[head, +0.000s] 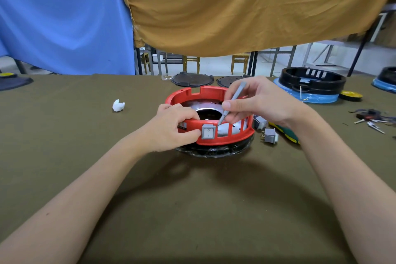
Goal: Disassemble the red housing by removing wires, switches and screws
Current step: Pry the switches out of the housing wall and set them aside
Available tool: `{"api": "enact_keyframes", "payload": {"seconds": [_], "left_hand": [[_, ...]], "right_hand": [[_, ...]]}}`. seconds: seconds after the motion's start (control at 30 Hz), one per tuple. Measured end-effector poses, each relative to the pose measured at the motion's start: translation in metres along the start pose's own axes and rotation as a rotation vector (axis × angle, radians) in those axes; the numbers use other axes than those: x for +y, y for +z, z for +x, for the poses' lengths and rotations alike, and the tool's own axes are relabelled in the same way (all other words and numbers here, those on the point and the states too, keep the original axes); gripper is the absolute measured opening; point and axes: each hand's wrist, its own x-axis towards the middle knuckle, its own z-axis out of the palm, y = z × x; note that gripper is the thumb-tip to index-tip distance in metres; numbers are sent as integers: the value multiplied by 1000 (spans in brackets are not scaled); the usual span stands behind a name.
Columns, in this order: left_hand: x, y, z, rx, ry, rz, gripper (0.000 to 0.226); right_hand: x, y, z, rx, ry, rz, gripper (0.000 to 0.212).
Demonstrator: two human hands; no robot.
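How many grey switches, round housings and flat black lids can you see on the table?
Grey switches: 3, one in the red housing, two loose at and
Round housings: 3, red, black, and one cut off at the right edge
Flat black lids: 2, at and
Total: 8

Olive-cloth desk (192,210) carries the red housing (227,138), two loose grey switches (270,135), a white wad (118,105), black housing (312,80), wires (370,117)
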Motion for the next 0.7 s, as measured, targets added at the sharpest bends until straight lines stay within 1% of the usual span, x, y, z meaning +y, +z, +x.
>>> {"api": "enact_keyframes", "payload": {"seconds": [0.13,0.27,0.43,0.53,0.7], "left_hand": [[1,0,-1,5,2,9,22],[3,1,-1,7,-14,1,5],[4,1,1,-13,-22,-3,8],[4,0,1,-21,-31,-24,14],[5,-2,0,-45,-28,-23,9]], "right_hand": [[-3,5,1,8,-27,-32,12],[-8,9,1,-21,-62,-105,12],[-8,13,6,-4,-40,-120,12],[-7,15,12,-21,16,-89,5],[-5,17,18,-48,75,-42,5]]}}
